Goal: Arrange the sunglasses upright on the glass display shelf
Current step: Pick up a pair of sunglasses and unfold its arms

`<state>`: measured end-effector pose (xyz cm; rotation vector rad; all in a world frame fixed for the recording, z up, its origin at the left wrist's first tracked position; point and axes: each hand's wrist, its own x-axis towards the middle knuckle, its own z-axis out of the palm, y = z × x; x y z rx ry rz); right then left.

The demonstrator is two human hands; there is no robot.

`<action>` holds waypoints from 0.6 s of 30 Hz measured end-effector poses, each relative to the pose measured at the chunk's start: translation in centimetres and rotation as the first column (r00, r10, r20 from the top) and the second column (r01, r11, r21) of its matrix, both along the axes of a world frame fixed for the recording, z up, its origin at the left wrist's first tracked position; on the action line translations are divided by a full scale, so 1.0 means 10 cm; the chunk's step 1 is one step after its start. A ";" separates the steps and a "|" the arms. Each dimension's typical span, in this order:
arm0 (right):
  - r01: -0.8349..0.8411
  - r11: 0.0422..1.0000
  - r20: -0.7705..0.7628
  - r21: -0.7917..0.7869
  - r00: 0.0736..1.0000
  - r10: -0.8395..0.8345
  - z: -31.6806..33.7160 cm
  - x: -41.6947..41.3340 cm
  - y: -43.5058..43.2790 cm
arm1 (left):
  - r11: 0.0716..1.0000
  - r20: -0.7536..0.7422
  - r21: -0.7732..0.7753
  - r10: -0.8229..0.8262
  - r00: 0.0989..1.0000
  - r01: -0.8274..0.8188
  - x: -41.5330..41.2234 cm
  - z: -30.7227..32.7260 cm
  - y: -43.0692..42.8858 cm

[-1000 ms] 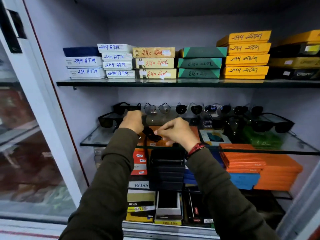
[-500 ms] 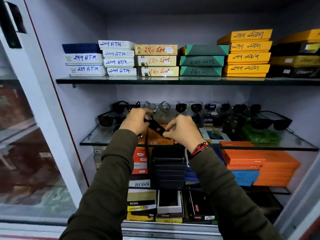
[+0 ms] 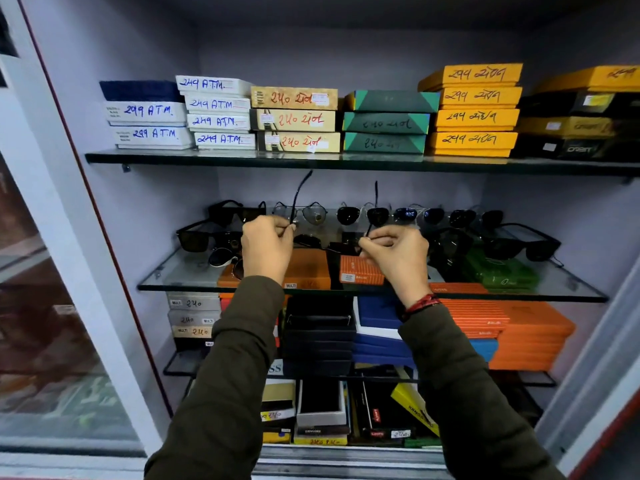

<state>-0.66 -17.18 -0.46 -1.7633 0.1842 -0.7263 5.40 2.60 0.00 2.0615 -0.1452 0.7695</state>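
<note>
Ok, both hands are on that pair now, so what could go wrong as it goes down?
The dark sunglasses, temples raised, are held by the left hand and right hand. Lowering them could knock the upright back row of sunglasses. The glass shelf is crowded, so they might land tilted on the orange box.

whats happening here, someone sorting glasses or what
A person is standing at a display cabinet, holding one pair of sunglasses over the glass shelf. The left hand and right hand each pinch one end, with both temple arms opened and pointing up. It is not set down yet; a row of sunglasses already stands along the back.
</note>
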 end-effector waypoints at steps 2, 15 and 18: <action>-0.014 0.997 -0.011 0.075 1.000 0.015 0.03 0.01 -0.10 | 0.974 -0.112 -0.217 -0.096 0.989 0.070 0.03 0.00 -0.06; 0.023 0.995 -0.101 -0.099 0.994 -0.033 0.00 0.14 -0.59 | 0.833 -0.250 -0.531 -0.329 0.911 0.155 0.11 0.00 -0.62; 0.092 0.950 -0.104 -0.299 0.986 -0.128 -0.07 0.21 -0.63 | 0.858 -0.300 -0.490 -0.330 0.895 0.152 0.16 -0.02 -0.69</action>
